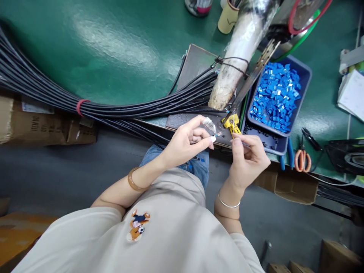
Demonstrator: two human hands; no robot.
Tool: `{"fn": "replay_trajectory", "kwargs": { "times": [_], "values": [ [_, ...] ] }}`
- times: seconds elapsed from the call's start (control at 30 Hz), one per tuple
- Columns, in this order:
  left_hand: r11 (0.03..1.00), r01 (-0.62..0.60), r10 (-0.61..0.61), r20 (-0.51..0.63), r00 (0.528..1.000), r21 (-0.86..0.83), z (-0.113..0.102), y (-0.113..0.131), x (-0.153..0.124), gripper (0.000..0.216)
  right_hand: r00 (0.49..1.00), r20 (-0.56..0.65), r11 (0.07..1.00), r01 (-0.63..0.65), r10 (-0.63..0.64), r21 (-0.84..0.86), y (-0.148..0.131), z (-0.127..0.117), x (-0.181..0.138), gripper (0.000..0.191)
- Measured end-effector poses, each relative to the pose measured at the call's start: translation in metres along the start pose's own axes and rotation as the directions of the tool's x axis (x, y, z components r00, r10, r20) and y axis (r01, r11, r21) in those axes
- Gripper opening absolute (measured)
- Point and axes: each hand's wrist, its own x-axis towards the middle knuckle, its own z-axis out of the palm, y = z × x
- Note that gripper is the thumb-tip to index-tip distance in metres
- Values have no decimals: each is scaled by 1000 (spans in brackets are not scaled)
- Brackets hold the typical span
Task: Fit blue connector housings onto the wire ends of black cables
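Note:
My left hand (189, 142) is closed around the stripped end of a cable (212, 132), where foil shielding and thin coloured wires stick out past my thumb. Just to the right, my right hand (248, 155) pinches one of those thin wires (238, 142) between thumb and fingers. Both hands hover over the front edge of the green bench (119, 45), above my lap. A small yellow tool (231, 123) lies on the dark mat right behind my right fingertips.
A thick bundle of black cables (113, 108), tied with a red band (80, 106), sweeps across the bench from the left. A blue bin of small blue connectors (275, 96) stands at right. Orange-handled scissors (302, 159) and pliers lie farther right. Cardboard boxes sit under the bench.

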Motion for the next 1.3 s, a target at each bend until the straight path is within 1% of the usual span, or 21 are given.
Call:
{"fn": "replay_trajectory", "kwargs": {
  "times": [0.07, 0.13, 0.2, 0.27, 0.37, 0.53, 0.77, 0.83, 0.93, 0.97, 1.0, 1.07, 1.13, 1.2, 1.23, 1.3],
  "values": [
    [1000, -1, 1, 4, 1000, 7, 0, -1, 0, 24, 997, 73, 1000, -10, 8, 19, 0, -2, 1, 8],
    [1000, -10, 10, 27, 1000, 28, 0, -1, 0, 20, 991, 135, 998, -28, 20, 60, 0, -2, 1, 6],
    [999, -13, 11, 42, 999, 50, 1, 0, -1, 14, 983, 182, 995, -44, 28, 87, 2, -1, 1, 6],
    [998, -5, 3, 37, 999, 66, 2, 1, 0, 11, 976, 217, 996, -50, 32, 77, 2, -2, 1, 5],
    [997, -15, 14, 11, 1000, 76, 3, 2, 1, 10, 973, 230, 999, -38, 29, 36, 2, -3, 3, 5],
    [993, -35, 36, -8, 999, 111, 4, 0, 2, 10, 976, 219, 998, 0, -14, 63, 3, -4, 2, 3],
    [985, -52, 50, 17, 999, 164, 4, -1, 1, 9, 965, 263, 995, -35, 9, 94, 2, -7, 2, 4],
    [967, -93, 90, 24, 996, 237, 3, -1, 1, 7, 961, 275, 998, 13, -28, 55, 0, -9, 4, 5],
    [891, -179, 173, 52, 984, 418, 4, -2, 1, 7, 938, 315, 979, 183, -146, -90, -3, -11, 4, 8],
    [873, -191, 185, 58, 981, 449, 5, -2, 1, 8, 929, 324, 963, 232, -178, -136, -3, -10, 3, 9],
    [876, -187, 180, 60, 982, 444, 6, -3, 1, 8, 927, 319, 952, 258, -197, -164, -4, -9, 1, 10],
    [936, -133, 123, 51, 991, 326, 6, -2, 1, 6, 948, 250, 958, 239, -195, -158, -4, -3, -5, 12],
    [991, -43, 38, 36, 999, 126, 2, -1, 0, 7, 972, 143, 973, 204, -188, -104, -3, 3, -11, 14],
    [998, 38, -36, 35, 999, -59, -5, 1, 0, 10, 976, 44, 974, 215, -212, -76, -1, 6, -14, 15],
    [990, 66, -61, 41, 997, -126, -9, 1, 0, 12, 974, -3, 970, 225, -226, -86, 0, 5, -14, 14],
    [974, 98, -87, 62, 994, -203, -15, 1, 1, 16, 970, -68, 964, 219, -232, -153, 4, 1, -11, 11]
  ]
}}
